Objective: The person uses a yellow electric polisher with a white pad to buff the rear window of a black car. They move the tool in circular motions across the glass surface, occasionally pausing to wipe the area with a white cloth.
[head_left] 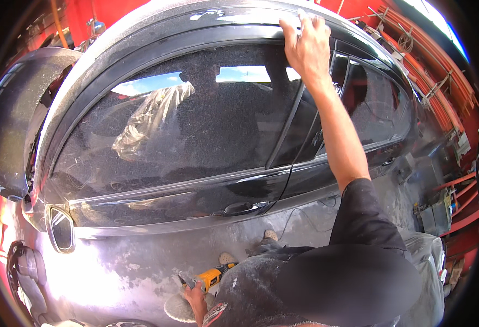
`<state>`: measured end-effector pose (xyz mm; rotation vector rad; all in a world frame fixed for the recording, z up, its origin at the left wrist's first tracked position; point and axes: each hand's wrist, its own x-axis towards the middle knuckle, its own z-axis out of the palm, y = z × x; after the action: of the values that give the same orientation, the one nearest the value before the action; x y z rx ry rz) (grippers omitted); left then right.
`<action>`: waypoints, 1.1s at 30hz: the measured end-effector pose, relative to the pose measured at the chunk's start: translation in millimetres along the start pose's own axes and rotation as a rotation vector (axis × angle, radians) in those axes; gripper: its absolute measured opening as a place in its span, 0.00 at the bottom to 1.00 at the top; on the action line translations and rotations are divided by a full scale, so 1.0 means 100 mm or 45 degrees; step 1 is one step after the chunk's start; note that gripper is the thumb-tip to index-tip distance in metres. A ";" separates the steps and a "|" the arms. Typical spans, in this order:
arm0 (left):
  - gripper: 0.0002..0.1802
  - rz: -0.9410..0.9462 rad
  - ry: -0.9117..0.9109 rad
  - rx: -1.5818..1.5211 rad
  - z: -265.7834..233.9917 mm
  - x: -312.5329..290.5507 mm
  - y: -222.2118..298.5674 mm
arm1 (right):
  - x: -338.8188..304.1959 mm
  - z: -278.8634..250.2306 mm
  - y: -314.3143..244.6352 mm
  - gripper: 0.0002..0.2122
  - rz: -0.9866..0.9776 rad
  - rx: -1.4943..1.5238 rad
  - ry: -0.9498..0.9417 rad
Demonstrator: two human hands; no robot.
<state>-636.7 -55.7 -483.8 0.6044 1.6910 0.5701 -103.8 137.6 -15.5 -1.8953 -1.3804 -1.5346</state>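
A dark car stands side-on before me, its roof edge [239, 17] at the top of the head view. My right hand [309, 46] reaches up to that edge above the door pillar, fingers stretched out and apart. The fingertips are washed out by glare, and I see no tool there. Low beside my body, my left hand [197, 300] is closed round the dark front handle of a yellow polisher [212, 277]. Its round pale pad [179, 308] faces down near the floor. Whitish marks [207, 15] show on the roof; they may be reflections.
The side mirror [61, 229] juts out at the left, near a raised dark body panel [18, 120]. A cord [297, 218] trails across the grey floor. Red racks with long bars [419, 71] line the right, with plastic sheeting [427, 267] close behind me.
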 end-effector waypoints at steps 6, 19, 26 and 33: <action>0.14 0.071 0.051 0.015 -0.05 0.05 0.07 | -0.11 0.21 -1.06 0.35 -0.290 0.818 0.184; 0.14 0.045 0.060 0.042 0.02 0.22 0.14 | 0.86 0.23 -1.73 0.43 -0.639 0.507 -0.430; 0.18 0.008 -0.052 0.109 0.06 0.42 0.02 | 0.47 0.42 0.23 0.40 0.084 0.260 -0.513; 0.18 0.022 -0.162 0.256 0.35 0.47 0.43 | -0.17 0.58 2.36 0.28 0.561 0.064 -0.307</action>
<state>-606.4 9.1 -496.6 0.7840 1.6349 0.3684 124.9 62.1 18.7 -2.2209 -0.9809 -1.0794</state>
